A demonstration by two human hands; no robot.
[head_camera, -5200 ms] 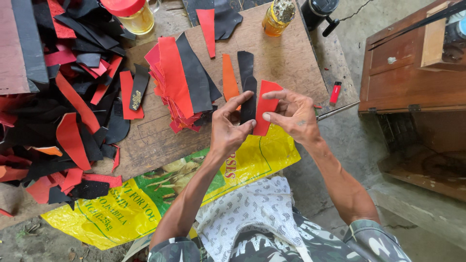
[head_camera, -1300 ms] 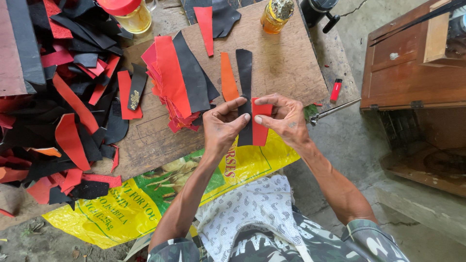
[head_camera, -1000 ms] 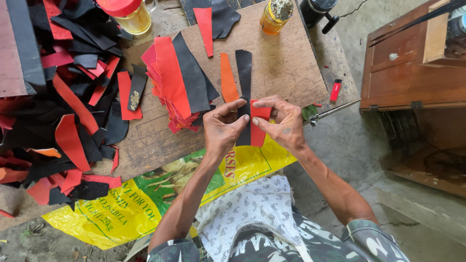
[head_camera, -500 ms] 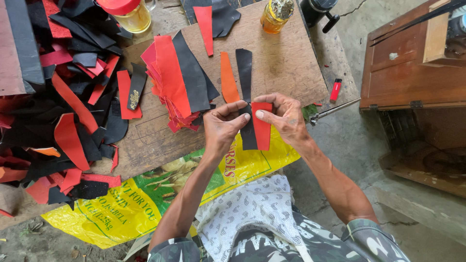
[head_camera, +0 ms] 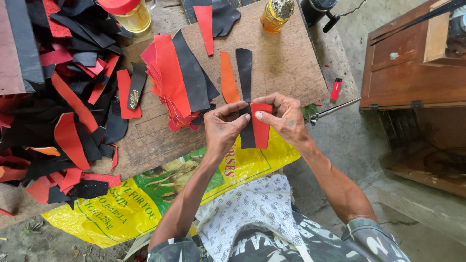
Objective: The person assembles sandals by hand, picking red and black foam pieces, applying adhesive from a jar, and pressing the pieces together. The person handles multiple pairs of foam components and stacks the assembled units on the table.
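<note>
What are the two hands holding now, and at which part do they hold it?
Both the left hand and the right hand pinch a red piece against a black strip, near the red piece's top edge.

The left hand [head_camera: 222, 127] and right hand [head_camera: 283, 118] cover the top of the red piece [head_camera: 260, 130] and the middle of the black strip [head_camera: 245, 92], so how the two pieces join under the fingers cannot be told. The stack of red and black cut pieces [head_camera: 177, 82] hides its own lower layers — only edges show. The jar with the red lid [head_camera: 127, 12] and the amber jar [head_camera: 275, 12] are cut off by the top edge, as is the dark object [head_camera: 320, 9] beside them. The wooden cabinet [head_camera: 412, 73] runs off the right edge — its contents are in shadow. The heap of scraps [head_camera: 53, 106] runs off the left edge.
</note>
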